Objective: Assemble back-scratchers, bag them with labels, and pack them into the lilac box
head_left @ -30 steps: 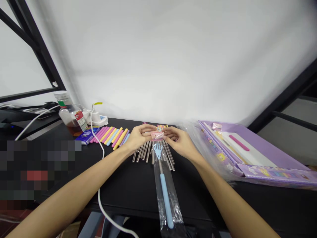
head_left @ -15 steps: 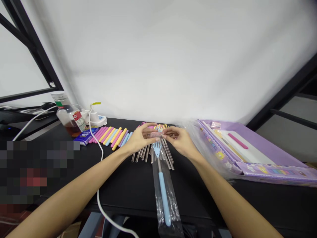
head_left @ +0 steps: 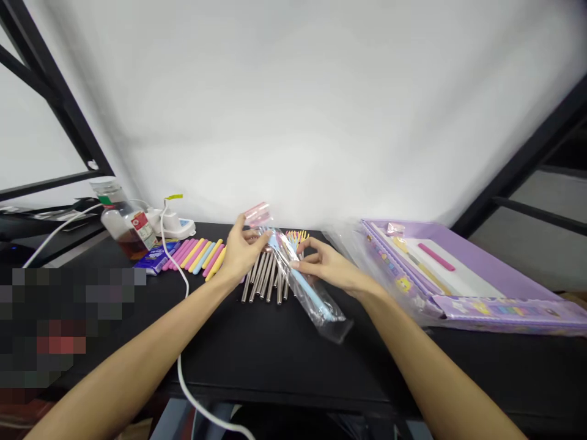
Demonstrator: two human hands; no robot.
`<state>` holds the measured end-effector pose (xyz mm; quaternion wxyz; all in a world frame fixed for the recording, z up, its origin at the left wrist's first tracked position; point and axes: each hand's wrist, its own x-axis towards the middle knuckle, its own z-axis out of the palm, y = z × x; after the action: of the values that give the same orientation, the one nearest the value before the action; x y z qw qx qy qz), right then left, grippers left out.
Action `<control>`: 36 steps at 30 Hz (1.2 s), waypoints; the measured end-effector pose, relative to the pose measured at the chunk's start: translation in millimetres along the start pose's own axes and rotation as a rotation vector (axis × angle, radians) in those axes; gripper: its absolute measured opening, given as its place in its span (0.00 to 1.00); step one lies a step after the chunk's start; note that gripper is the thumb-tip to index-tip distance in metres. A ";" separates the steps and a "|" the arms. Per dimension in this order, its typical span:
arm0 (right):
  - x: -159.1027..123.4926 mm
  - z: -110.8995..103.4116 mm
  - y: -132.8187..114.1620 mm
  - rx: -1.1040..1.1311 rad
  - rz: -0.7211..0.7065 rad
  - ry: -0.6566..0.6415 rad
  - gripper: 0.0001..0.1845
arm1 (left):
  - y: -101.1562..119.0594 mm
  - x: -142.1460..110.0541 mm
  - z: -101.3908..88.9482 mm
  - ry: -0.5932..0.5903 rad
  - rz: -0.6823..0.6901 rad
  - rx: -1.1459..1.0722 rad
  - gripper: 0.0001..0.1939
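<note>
A blue back scratcher (head_left: 308, 292) lies slantwise in a clear plastic bag (head_left: 337, 330) with a pink top flap (head_left: 258, 215). My left hand (head_left: 243, 249) grips the bag at the claw end, thumb over the front. My right hand (head_left: 328, 264) is closed at the upper part of the blue handle, with thumb and fingertips at the bag's edge. Behind and below them is a pile of metal rods (head_left: 259, 281) with coloured claw heads (head_left: 299, 234), partly hidden by my hands and the bag.
To the left lie a row of pink, yellow and blue handles (head_left: 197, 255), a blue packet (head_left: 156, 260), a jar of brown liquid (head_left: 126, 229) and a power strip (head_left: 181, 228). A white cable (head_left: 181, 366) crosses the black table (head_left: 257, 360). A purple box (head_left: 486, 263) stands at right.
The bagged back scratcher has swung from hanging toward me to slanting down to the right, and its pink flap now stands up. My right hand has moved from the flap to the handle.
</note>
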<state>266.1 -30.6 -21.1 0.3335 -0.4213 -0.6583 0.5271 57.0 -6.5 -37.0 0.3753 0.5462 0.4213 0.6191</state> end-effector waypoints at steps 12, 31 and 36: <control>-34.2 -93.4 -36.3 -0.041 -0.054 0.414 0.22 | 32.2 24.0 79.2 -0.240 -0.160 -0.206 0.35; -89.4 -214.5 45.6 -0.969 0.282 0.514 0.17 | 25.7 -20.8 218.0 -0.925 0.385 0.363 0.13; -78.9 -212.0 36.1 -1.110 0.256 0.427 0.09 | 15.9 -15.9 203.6 -0.908 0.404 0.380 0.14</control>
<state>494.0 -11.3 -8.8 0.1229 -0.7045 -0.6975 0.0450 261.0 -4.3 -18.0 0.2876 0.8879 0.2073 0.2931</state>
